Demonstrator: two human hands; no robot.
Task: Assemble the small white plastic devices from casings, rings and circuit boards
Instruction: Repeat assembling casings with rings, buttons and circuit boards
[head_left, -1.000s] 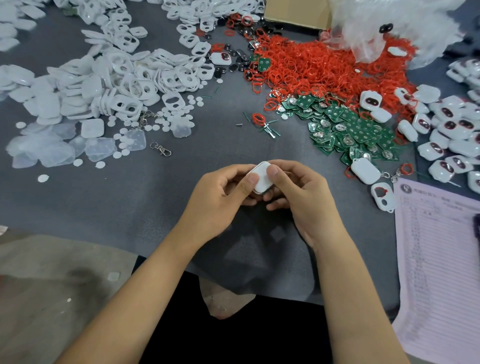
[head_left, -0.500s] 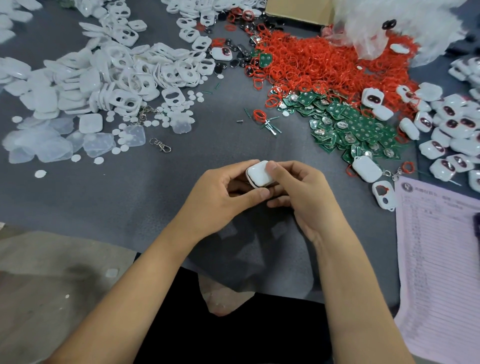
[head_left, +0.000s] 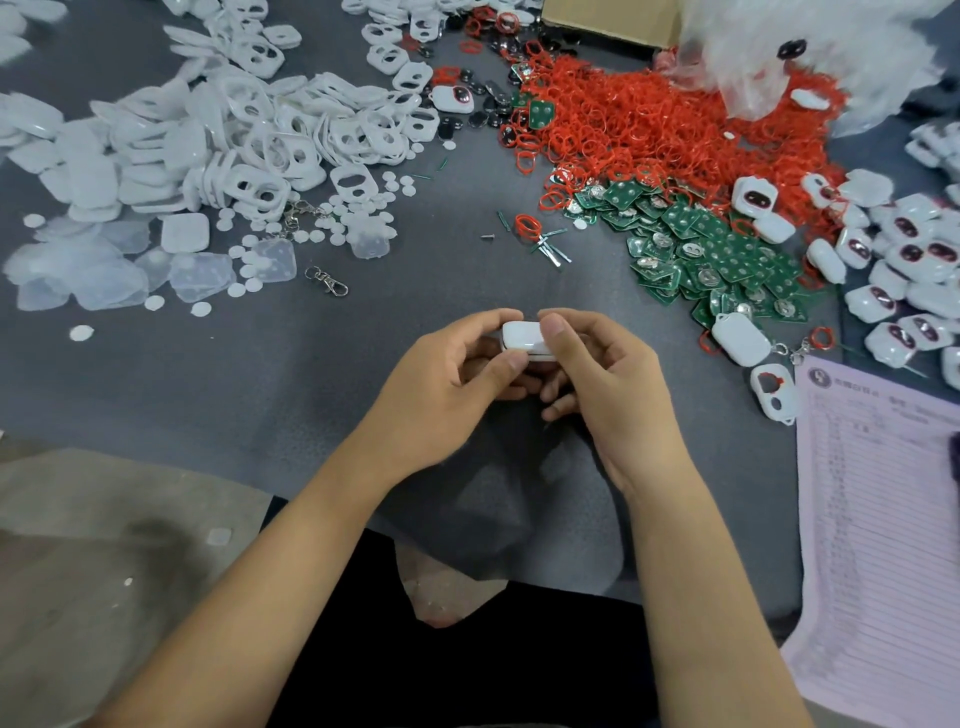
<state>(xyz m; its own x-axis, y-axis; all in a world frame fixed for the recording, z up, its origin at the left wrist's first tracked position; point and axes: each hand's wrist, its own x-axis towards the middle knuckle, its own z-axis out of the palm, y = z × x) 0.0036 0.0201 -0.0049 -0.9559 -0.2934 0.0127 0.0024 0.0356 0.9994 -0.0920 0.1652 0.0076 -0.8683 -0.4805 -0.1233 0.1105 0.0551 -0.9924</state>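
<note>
Grey cloth-covered table, parts heaped far side. White device at near centre, long axis left-right, edge up. Left hand and right hand both pinch it, equally close; squeeze likely next.

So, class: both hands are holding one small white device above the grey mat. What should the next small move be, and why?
Probably one more squeeze to close the seam. The left hand and right hand both pinch the white device edge-on, thumbs along its side, and a dark line shows along its lower edge. If it is shut, it likely goes with the finished devices on the right.
</note>
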